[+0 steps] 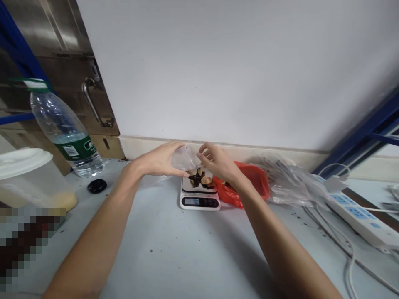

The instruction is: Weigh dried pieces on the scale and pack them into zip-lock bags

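Note:
My left hand [162,160] is wrapped round a clear plastic cup [182,158], which it holds tilted above a small white digital scale [183,203]. Dark brown, dried-looking pieces with pale cut faces [202,180] lie heaped on the scale's plate. The scale's display is lit, its digits too small to read surely. Close to the cup's mouth, over the pieces, my right hand [218,160] has its fingers curled together; whatever they pinch, if anything, does not show. Beside the scale, partly behind my right forearm, lies a red plastic bag [257,178].
Clear plastic bags [289,185] and a white power strip [358,214] with cables stand to the right. On the left are a large water bottle [67,124], a black round lid [97,186] and a lidded translucent tub [28,182]. A white wall [233,74] rises behind the table.

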Demonstrator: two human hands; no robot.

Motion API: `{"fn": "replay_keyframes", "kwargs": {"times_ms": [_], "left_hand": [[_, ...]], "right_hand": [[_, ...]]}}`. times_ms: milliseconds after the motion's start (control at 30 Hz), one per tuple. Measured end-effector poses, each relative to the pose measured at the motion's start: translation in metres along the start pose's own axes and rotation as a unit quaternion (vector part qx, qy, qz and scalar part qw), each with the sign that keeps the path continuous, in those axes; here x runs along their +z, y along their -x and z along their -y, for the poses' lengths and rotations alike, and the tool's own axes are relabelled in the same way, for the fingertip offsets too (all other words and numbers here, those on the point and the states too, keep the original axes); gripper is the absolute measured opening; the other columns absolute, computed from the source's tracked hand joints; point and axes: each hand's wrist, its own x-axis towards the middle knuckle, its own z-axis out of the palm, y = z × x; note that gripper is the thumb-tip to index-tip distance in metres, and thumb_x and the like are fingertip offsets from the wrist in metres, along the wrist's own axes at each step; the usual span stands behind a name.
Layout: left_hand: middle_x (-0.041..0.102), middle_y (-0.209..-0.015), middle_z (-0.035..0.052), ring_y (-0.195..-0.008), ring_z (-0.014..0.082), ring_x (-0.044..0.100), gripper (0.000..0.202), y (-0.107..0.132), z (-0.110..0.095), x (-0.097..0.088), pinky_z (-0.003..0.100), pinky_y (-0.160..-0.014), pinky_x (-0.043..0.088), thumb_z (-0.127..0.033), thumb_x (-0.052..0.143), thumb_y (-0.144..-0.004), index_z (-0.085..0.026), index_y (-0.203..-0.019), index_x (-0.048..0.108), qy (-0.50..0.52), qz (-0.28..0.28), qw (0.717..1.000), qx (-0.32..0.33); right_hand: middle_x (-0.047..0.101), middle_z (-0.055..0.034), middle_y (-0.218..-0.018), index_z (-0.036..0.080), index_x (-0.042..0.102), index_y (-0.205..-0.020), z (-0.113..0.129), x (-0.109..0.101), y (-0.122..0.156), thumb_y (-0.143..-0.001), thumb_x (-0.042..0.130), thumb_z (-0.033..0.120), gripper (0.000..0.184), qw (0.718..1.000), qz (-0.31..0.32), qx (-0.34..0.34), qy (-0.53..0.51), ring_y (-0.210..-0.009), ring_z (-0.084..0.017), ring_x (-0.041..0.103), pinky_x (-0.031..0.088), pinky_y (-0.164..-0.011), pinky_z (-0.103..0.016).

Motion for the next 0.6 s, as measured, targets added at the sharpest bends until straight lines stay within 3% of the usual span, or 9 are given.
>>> {"fn": "replay_keyframes", "kwargs": {"times_ms": [133, 200, 267, 433, 600], "left_hand": [[0.045, -0.153, 0.015, -0.139, 0.0346, 0.043, 0.097, 0.002, 0.009, -0.002, 0.035, -0.111, 0.035, -0.061, 0.072, -0.066, -0.016, -0.146, 0.042, -0.031, 0.036, 0.998, -0.041], [0.044, -0.154, 0.0156, -0.14, 0.0343, 0.041, 0.097, 0.001, 0.01, -0.001, 0.034, -0.112, 0.034, -0.059, 0.072, -0.066, -0.015, -0.147, 0.04, -0.036, 0.048, 0.997, -0.047], [0.045, -0.154, 0.0156, -0.14, 0.0332, 0.043, 0.096, 0.0, 0.011, 0.002, 0.034, -0.112, 0.034, -0.059, 0.071, -0.067, -0.015, -0.146, 0.04, -0.035, 0.057, 0.997, -0.041], [0.05, -0.15, 0.0145, -0.136, 0.0338, 0.046, 0.088, -0.005, 0.012, 0.011, 0.036, -0.109, 0.037, -0.061, 0.069, -0.068, -0.017, -0.141, 0.046, -0.029, 0.07, 0.997, -0.018], [0.057, -0.141, 0.0138, -0.129, 0.034, 0.052, 0.077, -0.009, 0.012, 0.017, 0.037, -0.103, 0.042, -0.059, 0.072, -0.066, -0.019, -0.13, 0.054, -0.019, 0.093, 0.995, -0.016]], "right_hand": [[0.072, -0.0139, -0.112, 0.019, 0.06, -0.123, -0.006, 0.0, 0.0, -0.084, 0.068, 0.028, 0.041, 0.977, 0.085, 0.094, 0.172, -0.101, -0.026, 0.067, 0.049, -0.078, -0.031], [0.07, -0.0138, -0.12, 0.02, 0.057, -0.131, -0.01, 0.004, -0.002, -0.079, 0.072, 0.03, 0.054, 0.964, 0.138, 0.112, 0.197, -0.107, -0.028, 0.066, 0.049, -0.078, -0.03], [0.071, -0.0116, -0.119, 0.02, 0.059, -0.129, -0.014, 0.008, -0.005, -0.078, 0.072, 0.026, 0.053, 0.957, 0.174, 0.111, 0.204, -0.105, -0.027, 0.067, 0.048, -0.074, -0.029], [0.076, -0.006, -0.097, 0.02, 0.068, -0.113, -0.016, 0.012, -0.008, -0.077, 0.064, 0.009, 0.038, 0.958, 0.18, 0.106, 0.194, -0.088, -0.021, 0.07, 0.045, -0.064, -0.023], [0.076, -0.0045, -0.095, 0.02, 0.069, -0.112, -0.021, 0.009, -0.007, -0.073, 0.063, 0.001, 0.044, 0.97, 0.15, 0.106, 0.162, -0.084, -0.018, 0.07, 0.047, -0.063, -0.021]]}}
